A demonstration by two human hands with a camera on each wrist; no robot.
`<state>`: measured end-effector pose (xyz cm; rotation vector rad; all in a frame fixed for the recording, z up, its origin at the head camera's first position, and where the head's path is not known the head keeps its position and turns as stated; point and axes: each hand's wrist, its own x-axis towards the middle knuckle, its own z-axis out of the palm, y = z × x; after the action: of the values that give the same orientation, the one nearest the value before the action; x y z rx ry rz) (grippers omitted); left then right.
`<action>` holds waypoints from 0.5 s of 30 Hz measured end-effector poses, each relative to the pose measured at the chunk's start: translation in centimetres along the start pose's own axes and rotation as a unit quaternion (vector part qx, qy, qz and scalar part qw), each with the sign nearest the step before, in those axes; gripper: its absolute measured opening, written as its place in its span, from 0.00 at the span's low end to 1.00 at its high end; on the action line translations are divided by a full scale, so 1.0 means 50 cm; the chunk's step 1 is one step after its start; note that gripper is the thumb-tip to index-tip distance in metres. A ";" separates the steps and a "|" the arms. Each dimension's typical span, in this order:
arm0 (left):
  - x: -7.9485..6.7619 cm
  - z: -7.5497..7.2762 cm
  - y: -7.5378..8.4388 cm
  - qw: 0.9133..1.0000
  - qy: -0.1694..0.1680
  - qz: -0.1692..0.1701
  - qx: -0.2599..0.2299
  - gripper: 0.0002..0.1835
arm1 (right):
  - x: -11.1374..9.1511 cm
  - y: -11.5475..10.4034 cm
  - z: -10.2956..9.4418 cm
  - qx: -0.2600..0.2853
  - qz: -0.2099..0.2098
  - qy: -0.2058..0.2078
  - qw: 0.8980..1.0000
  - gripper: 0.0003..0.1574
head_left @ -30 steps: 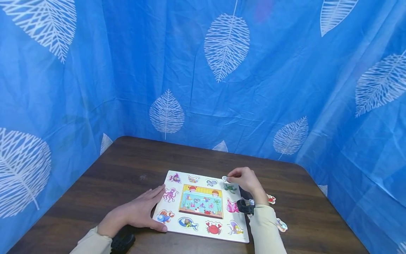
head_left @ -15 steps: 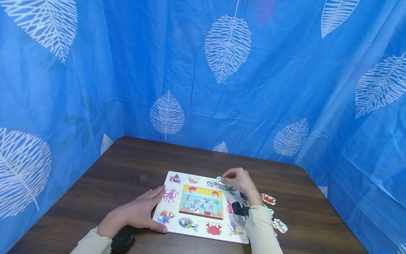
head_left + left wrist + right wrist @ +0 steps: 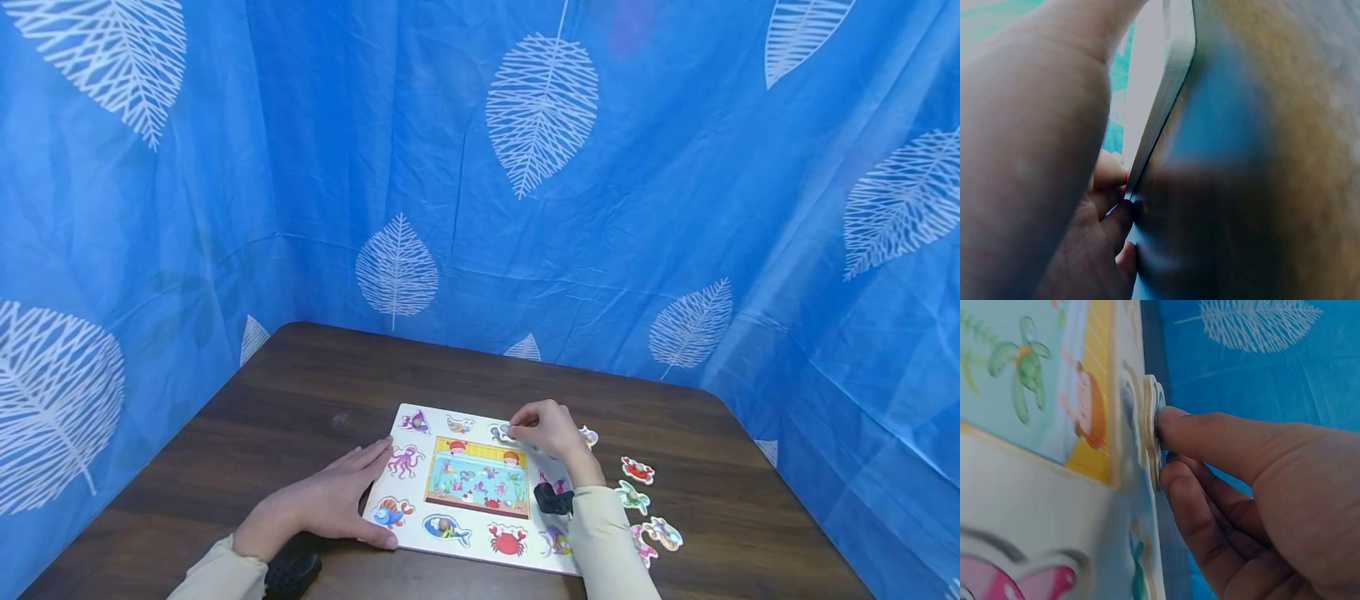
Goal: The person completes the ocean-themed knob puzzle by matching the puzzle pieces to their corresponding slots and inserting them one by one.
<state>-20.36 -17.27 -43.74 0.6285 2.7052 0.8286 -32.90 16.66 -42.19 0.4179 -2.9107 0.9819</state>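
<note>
A white puzzle board (image 3: 478, 540) with sea-animal pictures around a central aquarium scene lies on the table. My left hand (image 3: 330, 500) rests at its near left corner, fingers along the left edge and thumb at the front edge. In the left wrist view, fingertips (image 3: 1110, 172) touch the board's side. My right hand (image 3: 551, 429) pinches a puzzle piece (image 3: 1152, 431) between thumb and fingers over the top row. In the right wrist view the piece stands edge-on against the board, beside a matching outline. Its picture is mostly hidden.
Loose pieces lie right of the board: a red crab piece (image 3: 637, 470), a green turtle piece (image 3: 633, 497), a seahorse-like piece (image 3: 663, 533) and a pink piece (image 3: 642, 546). Another piece (image 3: 588, 436) lies behind my right wrist. Blue leaf-patterned curtains (image 3: 465, 208) surround the dark wooden table (image 3: 337, 375).
My right hand has moved left along the board's far edge, carrying the pinched piece to the grey outline there. More loose pieces show beside the right sleeve. The left hand stays put.
</note>
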 end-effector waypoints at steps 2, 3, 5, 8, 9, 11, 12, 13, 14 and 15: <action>0.000 0.000 0.001 1.000 0.000 0.000 -0.001 0.67 | 0.002 -0.002 0.005 -0.003 -0.004 0.003 1.000 0.02; 0.000 0.000 0.001 1.000 0.000 -0.001 -0.001 0.67 | 0.002 -0.002 0.008 -0.003 -0.004 0.005 1.000 0.02; 0.001 0.000 0.001 1.000 0.000 -0.002 -0.004 0.67 | 0.004 -0.002 0.014 -0.004 -0.003 0.011 1.000 0.02; 0.003 0.001 -0.001 1.000 0.001 -0.002 -0.006 0.67 | 0.004 -0.002 0.022 -0.007 -0.004 0.021 1.000 0.02; 0.003 0.002 -0.001 1.000 0.001 -0.003 -0.006 0.67 | 0.004 -0.003 0.025 -0.007 -0.004 0.023 1.000 0.02; 0.004 0.003 -0.002 1.000 0.002 -0.003 -0.007 0.67 | 0.003 -0.003 0.029 -0.009 -0.006 0.027 1.000 0.02; 0.004 0.003 -0.002 1.000 0.003 -0.003 -0.006 0.67 | 0.003 -0.003 0.031 -0.008 -0.006 0.028 1.000 0.02; 0.003 0.003 -0.002 1.000 0.003 -0.003 -0.005 0.67 | 0.003 -0.004 0.031 -0.006 -0.004 0.028 1.000 0.02; 0.003 0.003 -0.001 1.000 0.003 -0.002 -0.005 0.67 | 0.002 -0.005 0.032 -0.005 -0.004 0.028 1.000 0.02; 0.002 0.004 -0.001 1.000 0.003 0.000 -0.004 0.67 | 0.001 -0.007 0.032 -0.005 -0.004 0.028 1.000 0.02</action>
<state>-20.41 -17.19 -43.94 0.6241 2.7062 0.8409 -32.80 15.44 -43.25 0.3930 -2.8606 0.9618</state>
